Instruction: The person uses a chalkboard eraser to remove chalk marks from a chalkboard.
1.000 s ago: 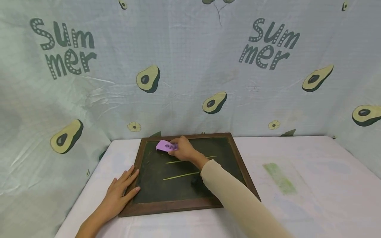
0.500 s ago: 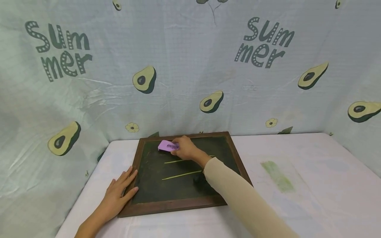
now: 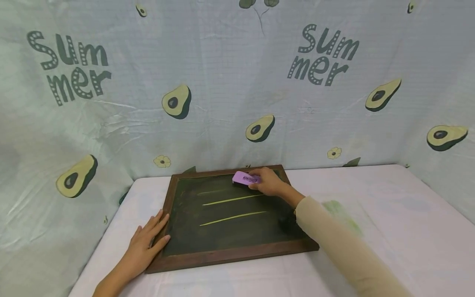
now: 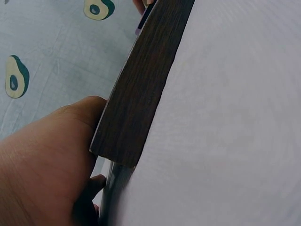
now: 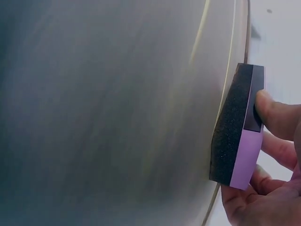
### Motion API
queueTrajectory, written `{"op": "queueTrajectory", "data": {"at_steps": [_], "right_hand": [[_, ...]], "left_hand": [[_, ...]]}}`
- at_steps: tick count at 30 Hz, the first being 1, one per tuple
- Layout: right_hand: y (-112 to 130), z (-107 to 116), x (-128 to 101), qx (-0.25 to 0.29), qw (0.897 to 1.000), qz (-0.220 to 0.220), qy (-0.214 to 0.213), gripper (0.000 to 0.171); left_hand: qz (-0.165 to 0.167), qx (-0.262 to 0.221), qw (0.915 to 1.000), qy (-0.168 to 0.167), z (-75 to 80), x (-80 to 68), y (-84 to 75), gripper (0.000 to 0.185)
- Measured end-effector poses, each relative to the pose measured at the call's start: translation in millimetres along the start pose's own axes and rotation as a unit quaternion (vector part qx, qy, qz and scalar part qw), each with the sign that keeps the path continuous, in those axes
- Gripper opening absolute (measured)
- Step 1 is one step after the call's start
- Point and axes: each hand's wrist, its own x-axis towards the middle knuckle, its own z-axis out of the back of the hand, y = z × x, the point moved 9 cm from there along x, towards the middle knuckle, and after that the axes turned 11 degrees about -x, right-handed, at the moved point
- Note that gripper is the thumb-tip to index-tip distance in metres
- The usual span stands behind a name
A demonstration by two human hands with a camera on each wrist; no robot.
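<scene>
Here, from the head view, my right hand [image 3: 269, 182] grips the purple eraser [image 3: 245, 178] at the far edge of the chalkboard [image 3: 230, 251], its long axis running along the top frame, free end pointing left. My left hand [image 3: 144, 244] lies flat, fingers straight, on the board's left frame. At my left wrist, the palm [image 4: 44, 165] presses the dark wooden frame [image 4: 143, 84]. At my right wrist, fingertips [image 5: 277, 115] pinch the eraser [image 5: 240, 127]: purple back, black foam face against the slate.
</scene>
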Motion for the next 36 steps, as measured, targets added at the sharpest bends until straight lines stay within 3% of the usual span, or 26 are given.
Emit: {"op": "queueTrajectory", "data": {"at_steps": [6, 11, 19, 24, 30, 36], "right_hand": [[-30, 17, -16, -0.006, 1.000, -0.027, -0.004, 0.043], [-42, 20, -22, 0.009, 0.999, -0.045, -0.001, 0.044], [-54, 16, -24, 0.083, 0.992, -0.096, 0.015, 0.047], [-49, 16, -21, 0.088, 0.992, -0.088, 0.011, 0.044], [-27, 11, -9, 0.059, 0.997, -0.049, 0.011, 0.042], [-5, -1, 6, 0.052, 0.998, -0.040, 0.024, 0.043]], "left_hand": [[-0.001, 0.004, 1.0000, 0.001, 0.8, 0.4, -1.0, 0.062], [-0.001, 0.003, 1.0000, -0.002, 0.6, -0.8, -1.5, 0.062], [-0.006, 0.000, 1.0000, -0.005, -0.6, -0.4, -0.2, 0.061], [-0.007, -0.002, 0.9999, -0.007, 1.6, -1.7, 0.4, 0.062], [-0.012, -0.002, 0.9998, -0.014, 3.6, -2.7, 0.5, 0.061], [-0.009, -0.007, 0.9999, -0.010, 2.3, -0.3, -0.2, 0.062]]}}
